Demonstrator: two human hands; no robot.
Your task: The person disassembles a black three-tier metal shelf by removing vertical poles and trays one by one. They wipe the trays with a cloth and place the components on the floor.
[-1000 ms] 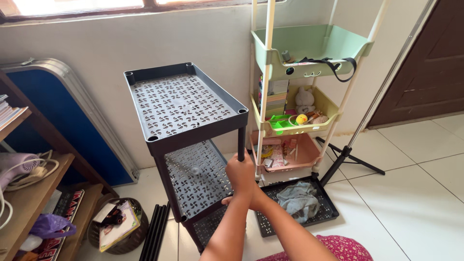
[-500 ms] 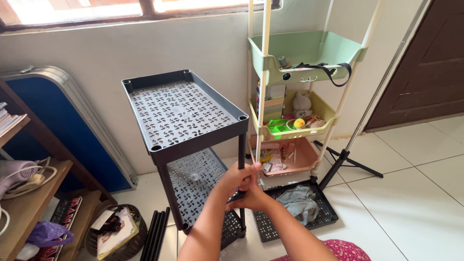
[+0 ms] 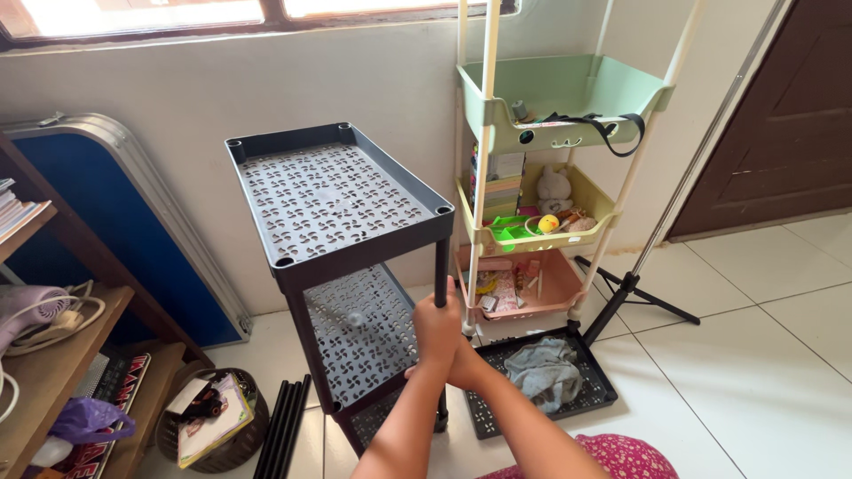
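Both hands close on one black post (image 3: pixel 441 266) at the near right corner of the dark grey rack (image 3: pixel 342 257) — left hand (image 3: pixel 437 326) wrapped round it, right hand (image 3: pixel 463 364) clasped just below, seemingly steadying it under the top shelf (image 3: pixel 333 200) — with a spare tray (image 3: pixel 541 377) beside the rack's foot.

A dark grey plastic shelf rack (image 3: pixel 342 257) with perforated trays stands on the white tiled floor (image 3: pixel 754 355) against the wall. The left hand (image 3: pixel 437 326) is closed around the rack's front right post (image 3: pixel 441 266), just below the top tray. The right hand (image 3: pixel 466 362) is mostly hidden behind the left; its grip cannot be determined. A loose perforated tray (image 3: pixel 541 381) lies on the floor to the right and carries a grey cloth (image 3: pixel 543 371). Spare black posts (image 3: pixel 284 426) lie on the floor beside a round basket (image 3: pixel 209 417). A pastel three-tier cart (image 3: pixel 550 177) stands behind.
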